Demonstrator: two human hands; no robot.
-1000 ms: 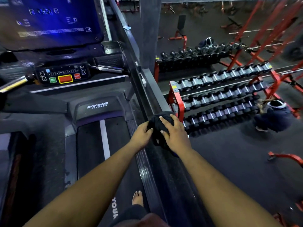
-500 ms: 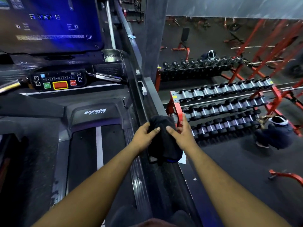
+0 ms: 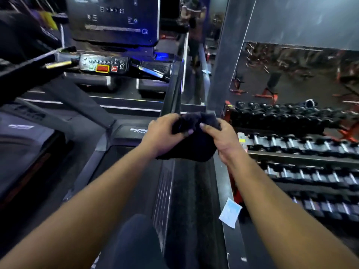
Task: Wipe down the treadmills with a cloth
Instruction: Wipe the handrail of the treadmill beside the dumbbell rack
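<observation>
A dark cloth (image 3: 194,144) hangs bunched between both hands, held above the right side rail (image 3: 186,191) of the treadmill. My left hand (image 3: 163,133) grips its left edge and my right hand (image 3: 223,140) grips its right edge. The black treadmill belt (image 3: 124,171) runs under my left forearm. Its control panel (image 3: 104,64) with a red button sits ahead, below a dark screen (image 3: 114,18). The cloth hides part of the rail beneath it.
A second treadmill (image 3: 25,144) stands at the left. A grey ledge (image 3: 227,191) and pillar (image 3: 227,55) border the right rail, with a white paper scrap (image 3: 230,212) on the ledge. Dumbbell racks (image 3: 303,150) fill the floor below at the right.
Both hands have lifted the cloth off the rail and drawn it toward me, spreading it between them. The view has tilted up and swung left, showing more of the console.
</observation>
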